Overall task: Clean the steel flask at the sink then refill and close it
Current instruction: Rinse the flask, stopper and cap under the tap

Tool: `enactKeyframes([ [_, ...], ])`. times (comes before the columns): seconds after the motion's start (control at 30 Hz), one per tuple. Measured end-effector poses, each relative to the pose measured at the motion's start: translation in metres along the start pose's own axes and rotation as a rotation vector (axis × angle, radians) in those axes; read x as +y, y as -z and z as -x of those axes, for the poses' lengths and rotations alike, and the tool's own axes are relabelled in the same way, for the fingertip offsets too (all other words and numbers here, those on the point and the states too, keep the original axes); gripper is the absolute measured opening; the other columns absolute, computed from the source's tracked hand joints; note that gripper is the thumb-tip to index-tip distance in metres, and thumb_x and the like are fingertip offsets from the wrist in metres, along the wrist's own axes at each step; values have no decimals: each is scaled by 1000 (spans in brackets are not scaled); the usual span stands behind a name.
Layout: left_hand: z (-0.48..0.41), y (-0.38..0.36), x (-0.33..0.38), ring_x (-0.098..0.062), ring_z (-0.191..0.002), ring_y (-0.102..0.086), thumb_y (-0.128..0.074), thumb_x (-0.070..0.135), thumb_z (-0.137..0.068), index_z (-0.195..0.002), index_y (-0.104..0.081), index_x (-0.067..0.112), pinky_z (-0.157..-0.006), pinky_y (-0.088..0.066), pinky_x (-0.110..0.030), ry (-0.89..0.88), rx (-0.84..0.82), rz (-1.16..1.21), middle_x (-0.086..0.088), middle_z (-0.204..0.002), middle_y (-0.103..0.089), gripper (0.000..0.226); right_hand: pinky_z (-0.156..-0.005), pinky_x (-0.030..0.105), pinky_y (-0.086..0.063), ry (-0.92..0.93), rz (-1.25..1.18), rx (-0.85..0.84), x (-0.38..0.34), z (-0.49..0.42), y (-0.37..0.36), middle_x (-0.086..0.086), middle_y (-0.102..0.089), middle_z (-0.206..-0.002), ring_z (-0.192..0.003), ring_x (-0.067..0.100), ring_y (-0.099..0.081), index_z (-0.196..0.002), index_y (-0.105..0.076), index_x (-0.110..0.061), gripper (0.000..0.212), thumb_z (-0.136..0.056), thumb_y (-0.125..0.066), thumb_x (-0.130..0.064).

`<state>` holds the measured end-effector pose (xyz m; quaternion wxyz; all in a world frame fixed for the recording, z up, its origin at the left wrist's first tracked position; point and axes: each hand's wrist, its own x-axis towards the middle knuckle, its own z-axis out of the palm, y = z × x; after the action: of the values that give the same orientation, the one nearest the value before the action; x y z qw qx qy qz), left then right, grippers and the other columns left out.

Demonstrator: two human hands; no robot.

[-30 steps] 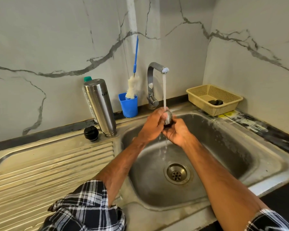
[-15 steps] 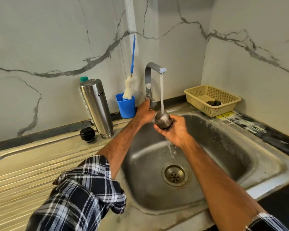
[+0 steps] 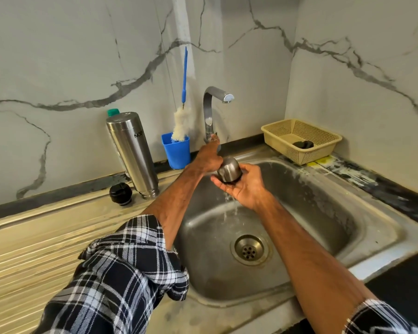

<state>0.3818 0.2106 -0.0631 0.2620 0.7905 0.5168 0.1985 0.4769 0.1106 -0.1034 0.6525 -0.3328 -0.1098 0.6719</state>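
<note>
The flask stands upright on the desk left of the sink, its black stopper just beside it. The right hand grips the flask's steel cap over the sink so runoff drains away. The left hand presses the tap lever with an extended finger; the spout shows no stream.

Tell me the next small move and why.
Probably take the left hand off the tap: no stream leaves the spout, and the cap in the right hand only drips into the sink.
</note>
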Motion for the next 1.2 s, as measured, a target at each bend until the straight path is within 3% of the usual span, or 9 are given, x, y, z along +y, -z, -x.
enactKeyframes([
  [0.17,11,16,0,-26,-139,-45,-56,0,-95,-147,-49,13,-108,-37,-32,-12,-141,-135,-7,-152,-49,54,-92,56,-55,-6,56,19,-3,-1,6,28,-64,-120,-113,45,-64,-119,-61,1,33,-92,-59,-19],
  [0.27,36,17,-7,-30,-123,-60,-57,5,-95,-128,-65,5,-102,-49,-41,-6,-66,-111,-13,-131,-65,34,-95,57,-53,-3,233,11,-1,2,3,25,-66,-113,-112,44,-65,-109,-64,-1,25,-88,-69,-14],
  [0.47,107,8,-41,-17,-105,-62,-59,-3,-87,-124,-67,12,-89,-55,-34,53,114,21,-3,-117,-67,40,-72,37,-64,72,847,126,20,20,-7,19,-72,-108,-96,27,-72,-102,-71,-5,32,-74,-85,-13],
  [0.57,136,4,-54,-16,-116,-60,-62,-1,-88,-135,-62,14,-99,-51,-30,49,152,-5,-4,-131,-64,49,-58,25,-58,221,1280,228,31,28,-7,5,-70,-100,-88,17,-69,-105,-66,-11,49,-67,-91,-30],
  [0.77,165,0,-49,-20,-127,-56,-64,5,-91,-138,-60,16,-103,-45,-29,20,225,-117,-3,-139,-61,48,-59,15,-41,503,1499,224,28,51,-16,-5,-64,-89,-84,11,-62,-99,-63,-17,46,-68,-91,-35],
  [0.97,169,4,-42,-21,-126,-56,-64,8,-90,-137,-60,18,-103,-48,-36,41,290,-121,-2,-135,-62,48,-88,28,-47,1007,1489,331,15,62,-36,-6,-61,-117,-109,13,-54,-131,-51,-25,68,-75,-83,-47],
  [1.03,167,5,-41,-21,-126,-57,-65,8,-89,-134,-61,19,-104,-49,-38,23,318,-118,-1,-133,-64,47,-84,30,-49,903,1580,351,22,58,-32,-7,-63,-110,-102,13,-58,-122,-55,-25,59,-76,-81,-52],
  [1.13,169,4,-43,-18,-123,-56,-68,11,-88,-132,-62,19,-100,-47,-36,28,315,-113,1,-127,-65,45,-76,34,-57,438,1820,274,36,51,-17,-1,-71,-97,-80,12,-63,-95,-62,-24,42,-73,-82,-54],
  [1.2,169,3,-43,-19,-123,-57,-69,9,-88,-132,-62,17,-100,-48,-35,29,299,-121,-1,-129,-64,46,-76,32,-57,605,1699,298,32,52,-21,-5,-70,-97,-81,10,-63,-97,-60,-26,45,-74,-78,-59],
])
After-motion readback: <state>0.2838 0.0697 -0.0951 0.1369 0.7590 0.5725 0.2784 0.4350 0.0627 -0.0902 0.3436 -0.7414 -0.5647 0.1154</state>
